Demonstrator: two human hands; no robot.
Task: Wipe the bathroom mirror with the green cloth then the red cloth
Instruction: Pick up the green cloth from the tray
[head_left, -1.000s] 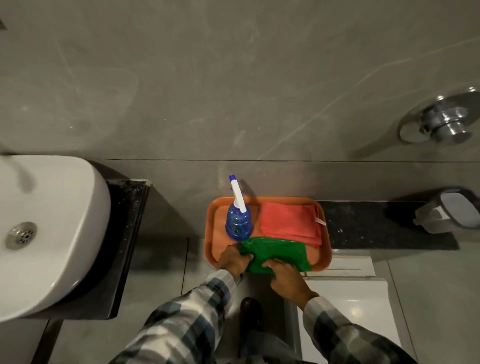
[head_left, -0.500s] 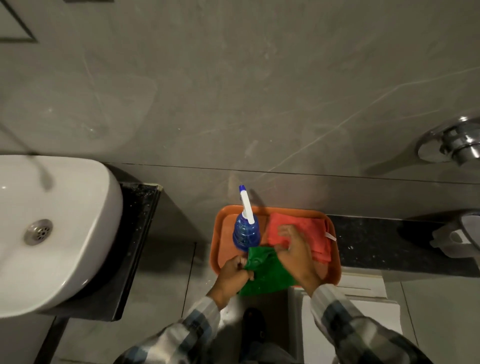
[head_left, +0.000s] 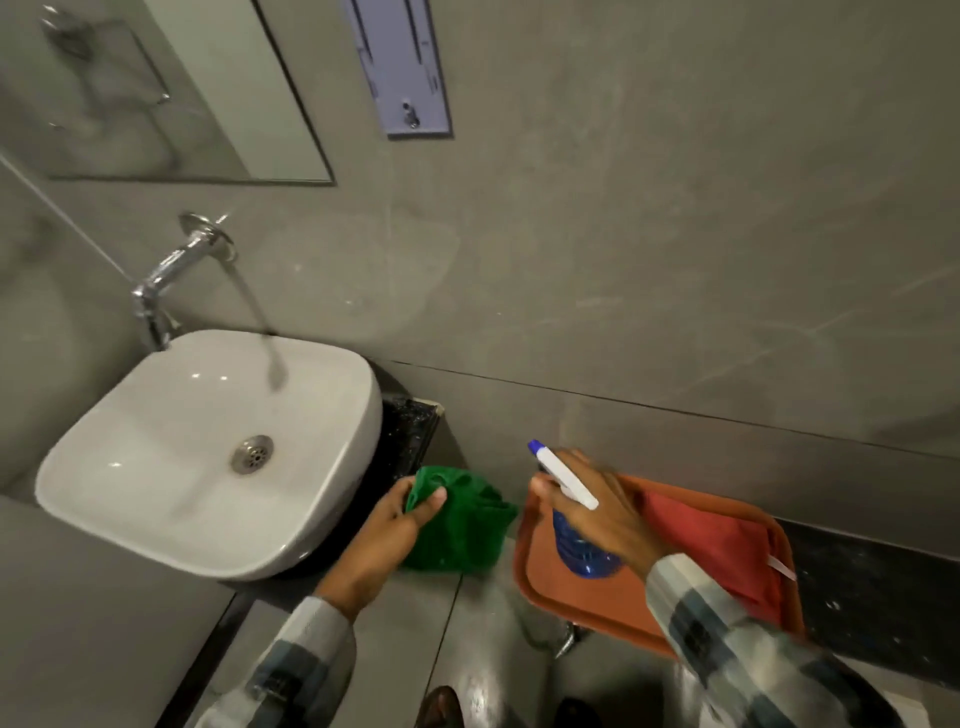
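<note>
My left hand (head_left: 387, 532) grips the crumpled green cloth (head_left: 462, 525), held in the air left of the orange tray (head_left: 550, 592). My right hand (head_left: 602, 512) is wrapped around the neck of the blue spray bottle (head_left: 582, 551), whose white nozzle (head_left: 563, 475) points up and to the left; the bottle's base is over the tray. The folded red cloth (head_left: 711, 545) lies on the tray, behind my right wrist. The mirror (head_left: 156, 88) hangs on the grey wall at the upper left, above the basin.
A white basin (head_left: 208, 457) sits on a dark counter (head_left: 410, 441) at the left, under a chrome tap (head_left: 171, 275). A blue-grey plate (head_left: 400, 67) is fixed to the wall. A dark stone ledge (head_left: 872, 587) runs right of the tray.
My left hand has lifted the green cloth off the tray and carried it left. My right hand has moved from the cloths to the spray bottle. My view has swung up and left, showing the mirror.
</note>
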